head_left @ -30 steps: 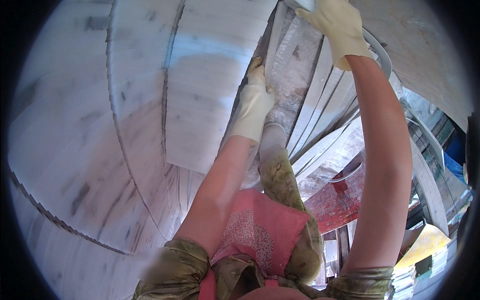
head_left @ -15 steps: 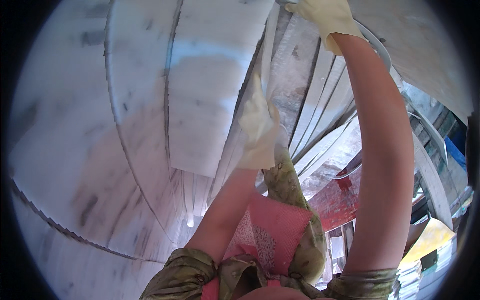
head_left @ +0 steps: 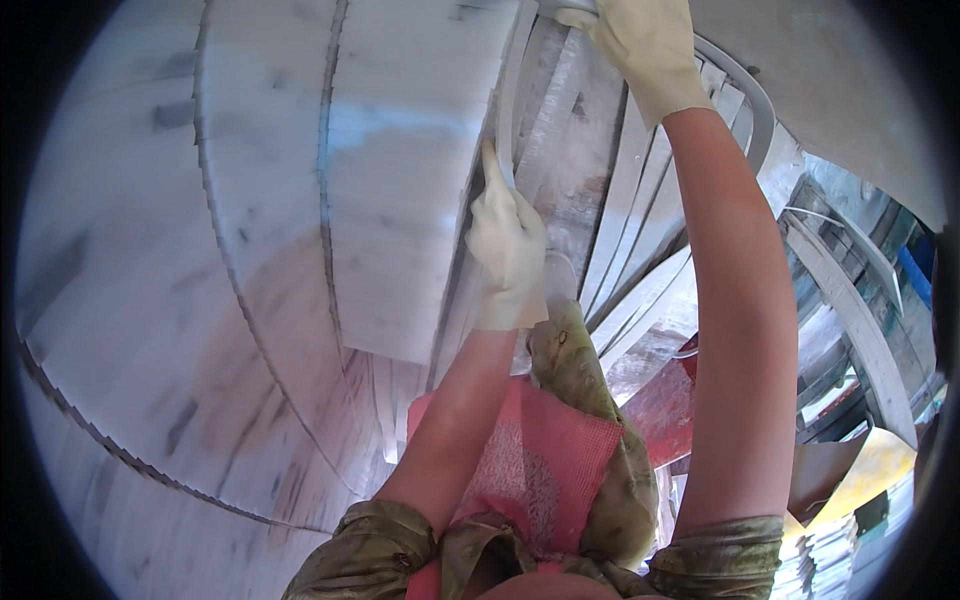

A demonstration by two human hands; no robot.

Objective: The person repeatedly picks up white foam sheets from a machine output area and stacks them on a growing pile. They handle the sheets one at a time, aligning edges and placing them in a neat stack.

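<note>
My left hand (head_left: 507,245), in a cream rubber glove, is closed on the lower part of a narrow pale strip (head_left: 518,90). Its index finger points up along the strip, beside the right edge of a broad whitish board (head_left: 410,220). At the upper edge of the picture, farther from me, is my right hand (head_left: 650,55) in a matching glove. Its fingers bend round something pale, partly cut off by the picture's edge. Whether that is the same strip I cannot tell. A curved pale band (head_left: 765,125) shows to the right of this hand.
More broad, streaked pale boards (head_left: 270,200) spread across the left. Between my arms lie several narrow slats (head_left: 640,170) and a worn plank (head_left: 570,150). A red panel (head_left: 655,415), a curved grey piece (head_left: 850,300) and a yellow sheet (head_left: 865,475) are on the right.
My left hand has shifted slightly left, its index finger now showing more plainly along the strip. The right hand sits slightly lower and farther left. The boards have slid a little left in view.
</note>
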